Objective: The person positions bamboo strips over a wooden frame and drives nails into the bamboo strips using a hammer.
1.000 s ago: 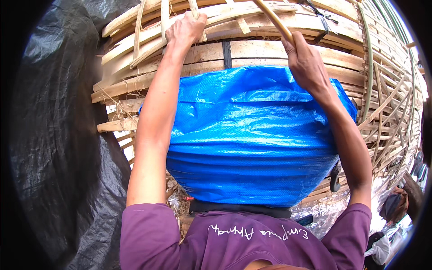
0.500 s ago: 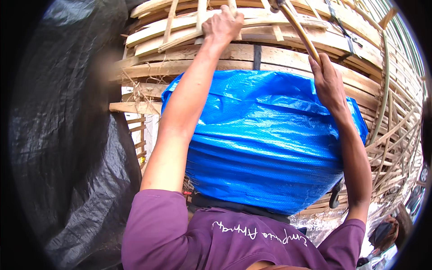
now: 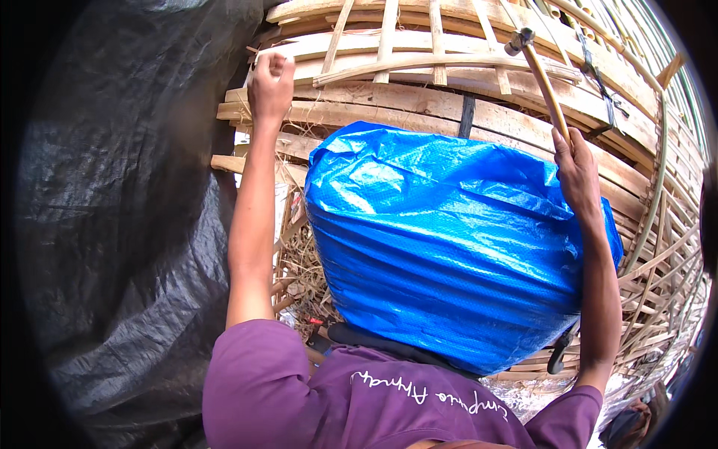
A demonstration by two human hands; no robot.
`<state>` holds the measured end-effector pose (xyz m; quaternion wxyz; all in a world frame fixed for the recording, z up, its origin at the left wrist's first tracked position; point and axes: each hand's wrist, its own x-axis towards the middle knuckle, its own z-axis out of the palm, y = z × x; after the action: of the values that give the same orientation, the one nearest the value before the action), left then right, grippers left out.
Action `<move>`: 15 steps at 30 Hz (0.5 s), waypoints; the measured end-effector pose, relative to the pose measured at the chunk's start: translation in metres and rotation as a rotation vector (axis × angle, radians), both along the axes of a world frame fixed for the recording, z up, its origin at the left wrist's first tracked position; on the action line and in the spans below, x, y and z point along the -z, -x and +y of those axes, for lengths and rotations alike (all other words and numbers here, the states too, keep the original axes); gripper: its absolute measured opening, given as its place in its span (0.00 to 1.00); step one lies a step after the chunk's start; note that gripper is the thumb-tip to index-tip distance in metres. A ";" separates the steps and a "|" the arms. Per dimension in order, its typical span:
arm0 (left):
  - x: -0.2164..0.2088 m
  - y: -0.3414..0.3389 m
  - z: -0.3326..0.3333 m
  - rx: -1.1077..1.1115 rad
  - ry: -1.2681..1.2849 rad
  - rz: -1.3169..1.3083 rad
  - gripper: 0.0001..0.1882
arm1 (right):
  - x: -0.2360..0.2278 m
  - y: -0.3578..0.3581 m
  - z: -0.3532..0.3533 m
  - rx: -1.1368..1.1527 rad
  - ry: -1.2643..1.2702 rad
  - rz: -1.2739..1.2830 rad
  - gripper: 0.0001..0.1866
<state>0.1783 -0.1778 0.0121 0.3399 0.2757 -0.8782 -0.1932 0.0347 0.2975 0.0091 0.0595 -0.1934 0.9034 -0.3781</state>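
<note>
My right hand [image 3: 576, 170] is wrapped round the lower end of a hammer's wooden handle. The hammer [image 3: 547, 90] points up and left, its metal head over the far ends of some thin wooden slats. At the far left, my left hand [image 3: 269, 88] hovers over the plank ends with fingers curled closed; whatever they may hold is hidden. Several narrow slats [image 3: 385, 39] lie crosswise on the stacked planks [image 3: 359, 96]. A curved split strip [image 3: 441, 60] runs across the slats, between my hands.
A blue plastic sheet [image 3: 449, 224] covers a bulky shape in front of me. Black sheeting [image 3: 127, 224] hangs along the left side. Thin strips [image 3: 658, 262] form a criss-cross pile at the right. Dry straw-like scraps [image 3: 303, 262] lie beside the blue sheet.
My left hand has let go of the slats and moved left to the plank ends, its fingers curled. The hammer stays in my right hand; the view has shifted slightly left.
</note>
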 end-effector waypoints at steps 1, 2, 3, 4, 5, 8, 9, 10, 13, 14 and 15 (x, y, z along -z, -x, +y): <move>0.022 -0.023 -0.022 -0.015 -0.001 -0.057 0.16 | -0.002 -0.002 -0.002 0.004 0.006 0.003 0.19; 0.036 -0.041 -0.035 -0.054 -0.073 -0.254 0.18 | -0.004 -0.004 -0.005 -0.007 0.026 -0.011 0.19; 0.051 -0.060 -0.041 0.011 0.061 -0.329 0.21 | -0.007 -0.007 -0.008 -0.017 0.046 -0.021 0.19; 0.062 -0.072 -0.039 0.007 0.093 -0.423 0.25 | -0.010 -0.009 -0.009 -0.009 0.049 -0.014 0.19; 0.087 -0.058 -0.033 0.071 0.118 -0.482 0.27 | 0.003 -0.001 -0.002 0.003 0.047 -0.034 0.19; 0.105 -0.057 -0.015 0.146 0.199 -0.470 0.31 | -0.008 -0.008 -0.003 0.021 0.039 0.005 0.17; 0.103 -0.055 -0.005 0.146 0.191 -0.505 0.32 | -0.013 -0.011 -0.004 0.046 0.001 -0.001 0.17; 0.103 -0.064 -0.010 0.146 0.099 -0.438 0.34 | -0.021 -0.014 -0.008 0.060 -0.027 -0.007 0.16; 0.088 -0.075 0.027 0.089 -0.115 -0.348 0.35 | -0.010 -0.006 -0.002 0.075 -0.029 0.141 0.15; 0.087 -0.088 0.028 0.135 -0.282 -0.291 0.33 | -0.011 -0.003 -0.001 0.060 -0.014 0.238 0.14; 0.082 -0.096 0.045 0.237 -0.490 -0.217 0.32 | -0.009 0.002 0.005 0.076 -0.031 0.298 0.14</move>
<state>0.2740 -0.1323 -0.0702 0.1425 0.2641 -0.8626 -0.4073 0.0330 0.3024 0.0177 -0.0866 -0.2122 0.9146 -0.3332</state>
